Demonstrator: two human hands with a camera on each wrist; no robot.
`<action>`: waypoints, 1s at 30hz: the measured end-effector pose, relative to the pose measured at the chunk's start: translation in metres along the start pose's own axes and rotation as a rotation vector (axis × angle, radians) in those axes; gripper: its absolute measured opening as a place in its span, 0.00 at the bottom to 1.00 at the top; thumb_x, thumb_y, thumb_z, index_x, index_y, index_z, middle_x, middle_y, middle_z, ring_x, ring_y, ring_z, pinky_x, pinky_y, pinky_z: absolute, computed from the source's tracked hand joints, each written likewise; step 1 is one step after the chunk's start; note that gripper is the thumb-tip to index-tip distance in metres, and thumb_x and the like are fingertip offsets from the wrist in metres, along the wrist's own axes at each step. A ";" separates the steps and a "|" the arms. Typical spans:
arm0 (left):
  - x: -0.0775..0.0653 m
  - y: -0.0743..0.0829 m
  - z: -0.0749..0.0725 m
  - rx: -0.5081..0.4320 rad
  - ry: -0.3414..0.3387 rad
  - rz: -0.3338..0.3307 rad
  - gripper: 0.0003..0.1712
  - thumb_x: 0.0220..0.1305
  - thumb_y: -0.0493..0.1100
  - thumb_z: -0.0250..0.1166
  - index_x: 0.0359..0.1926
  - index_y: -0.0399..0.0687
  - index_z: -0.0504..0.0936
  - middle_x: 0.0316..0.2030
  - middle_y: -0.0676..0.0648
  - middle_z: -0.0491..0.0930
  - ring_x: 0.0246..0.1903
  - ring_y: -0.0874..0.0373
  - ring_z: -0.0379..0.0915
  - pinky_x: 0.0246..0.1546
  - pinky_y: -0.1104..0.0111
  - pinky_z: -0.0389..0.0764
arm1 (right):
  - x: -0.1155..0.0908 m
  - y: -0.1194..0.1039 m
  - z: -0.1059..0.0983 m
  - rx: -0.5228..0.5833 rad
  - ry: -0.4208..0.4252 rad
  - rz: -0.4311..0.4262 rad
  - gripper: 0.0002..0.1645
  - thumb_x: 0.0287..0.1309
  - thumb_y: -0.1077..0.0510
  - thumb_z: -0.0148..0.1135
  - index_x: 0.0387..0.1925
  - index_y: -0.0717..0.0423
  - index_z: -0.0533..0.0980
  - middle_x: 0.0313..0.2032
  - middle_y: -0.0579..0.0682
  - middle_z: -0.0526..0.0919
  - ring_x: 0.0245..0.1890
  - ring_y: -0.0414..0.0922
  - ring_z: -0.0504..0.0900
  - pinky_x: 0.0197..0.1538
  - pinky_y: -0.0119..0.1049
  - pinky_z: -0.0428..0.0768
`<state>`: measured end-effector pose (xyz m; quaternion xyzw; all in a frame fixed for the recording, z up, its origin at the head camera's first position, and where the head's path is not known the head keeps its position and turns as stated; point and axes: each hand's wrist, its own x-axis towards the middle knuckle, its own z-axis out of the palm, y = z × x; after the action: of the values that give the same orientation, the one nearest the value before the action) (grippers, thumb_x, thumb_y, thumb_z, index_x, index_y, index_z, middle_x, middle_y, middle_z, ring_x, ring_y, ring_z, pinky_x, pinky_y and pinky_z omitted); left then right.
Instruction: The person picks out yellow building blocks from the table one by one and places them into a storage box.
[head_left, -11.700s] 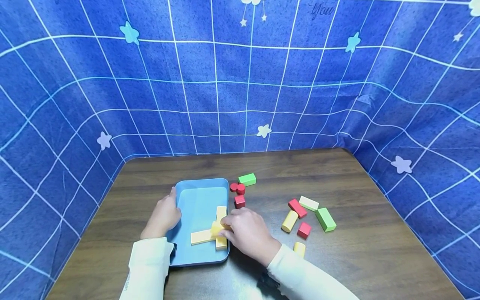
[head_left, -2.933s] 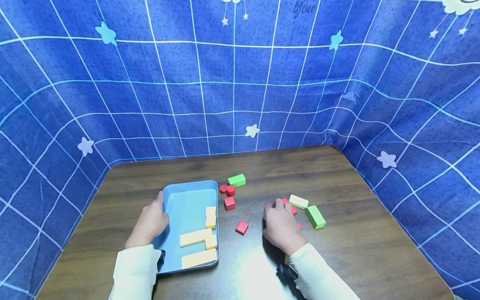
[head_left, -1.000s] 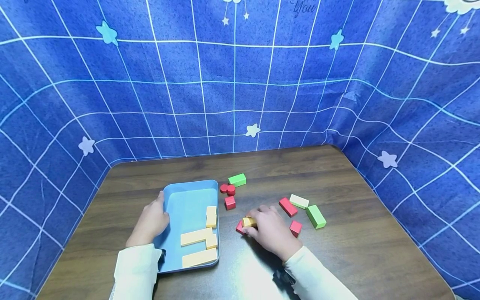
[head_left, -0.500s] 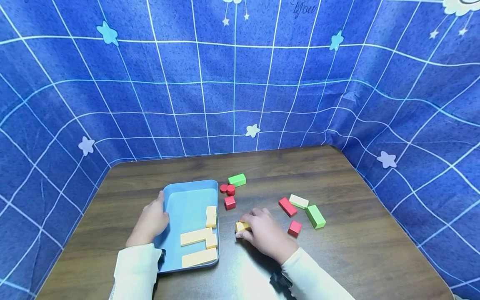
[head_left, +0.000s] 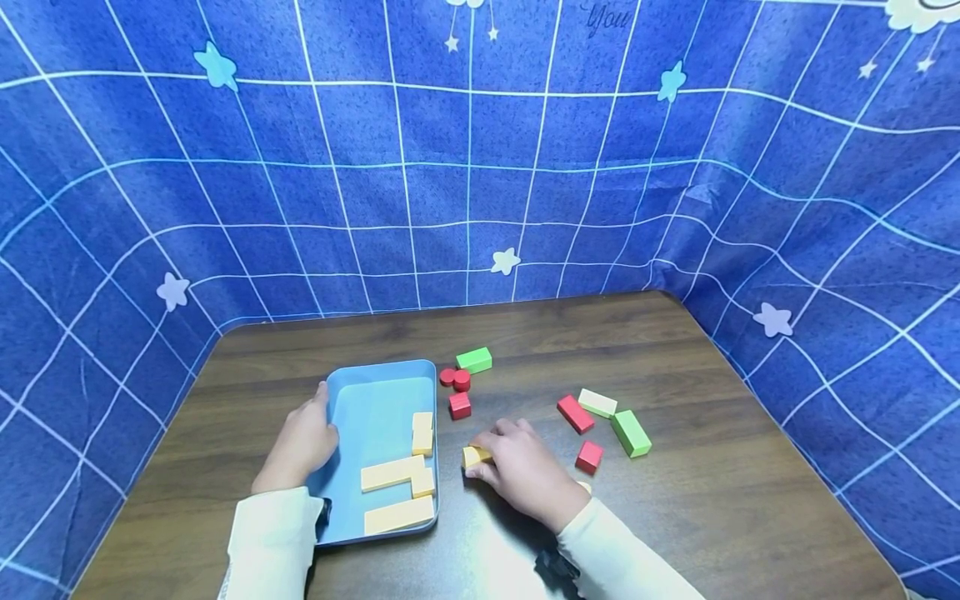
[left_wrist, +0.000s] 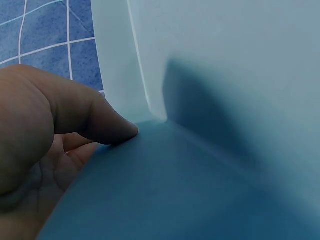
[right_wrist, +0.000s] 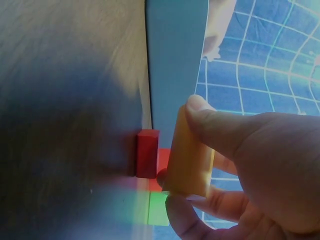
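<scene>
My left hand (head_left: 298,442) grips the left wall of a blue tray (head_left: 382,372); in the left wrist view the thumb (left_wrist: 112,122) presses over the tray's rim. Inside the tray lie several pale yellow wooden blocks (head_left: 392,473), along its right and near sides. Just right of the tray, my right hand (head_left: 528,471) pinches a yellow cylinder block (right_wrist: 190,155) between thumb and fingers, held over the table. A red cube (head_left: 460,406) rests beyond that hand, near the tray's right wall. Part of another yellow block (head_left: 584,487) peeks out behind the right wrist.
Beside the tray's far right corner sit small red discs (head_left: 462,380) and a green block (head_left: 474,360). Farther right are a red block (head_left: 575,414), a red cube (head_left: 589,457), a pale-topped block (head_left: 597,403) and a green block (head_left: 632,433). Blue fabric (head_left: 480,192) encloses the wooden table (head_left: 720,500).
My right hand picked up the yellow cylinder from the right group and carried it left toward the tray. A red cube seen under it a second ago is now hidden. The left hand stayed put.
</scene>
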<state>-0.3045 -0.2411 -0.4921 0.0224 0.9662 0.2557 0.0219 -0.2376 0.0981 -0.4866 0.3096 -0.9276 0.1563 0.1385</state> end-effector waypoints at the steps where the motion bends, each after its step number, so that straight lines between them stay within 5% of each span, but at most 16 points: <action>1: 0.000 0.000 0.000 -0.001 0.000 0.000 0.41 0.64 0.32 0.49 0.71 0.33 0.37 0.66 0.26 0.51 0.61 0.30 0.49 0.54 0.35 0.61 | 0.000 0.000 0.000 -0.002 0.005 -0.007 0.21 0.51 0.42 0.68 0.42 0.48 0.80 0.32 0.43 0.78 0.33 0.41 0.69 0.37 0.39 0.72; 14: 0.000 0.000 0.000 -0.012 -0.001 -0.003 0.40 0.64 0.32 0.49 0.71 0.33 0.37 0.66 0.26 0.50 0.61 0.30 0.49 0.54 0.34 0.61 | 0.005 -0.015 0.001 -0.035 -0.015 -0.048 0.17 0.55 0.46 0.66 0.46 0.45 0.79 0.33 0.42 0.74 0.34 0.40 0.67 0.35 0.35 0.70; 30: 0.001 -0.002 0.000 -0.009 -0.002 -0.002 0.41 0.64 0.32 0.50 0.71 0.33 0.36 0.66 0.26 0.51 0.60 0.30 0.49 0.53 0.34 0.62 | 0.008 -0.028 -0.003 -0.085 -0.032 -0.106 0.25 0.55 0.55 0.65 0.56 0.49 0.75 0.39 0.47 0.76 0.34 0.43 0.65 0.35 0.35 0.71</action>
<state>-0.3059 -0.2428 -0.4937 0.0214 0.9651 0.2600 0.0234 -0.2255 0.0736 -0.4757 0.3546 -0.9178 0.1045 0.1447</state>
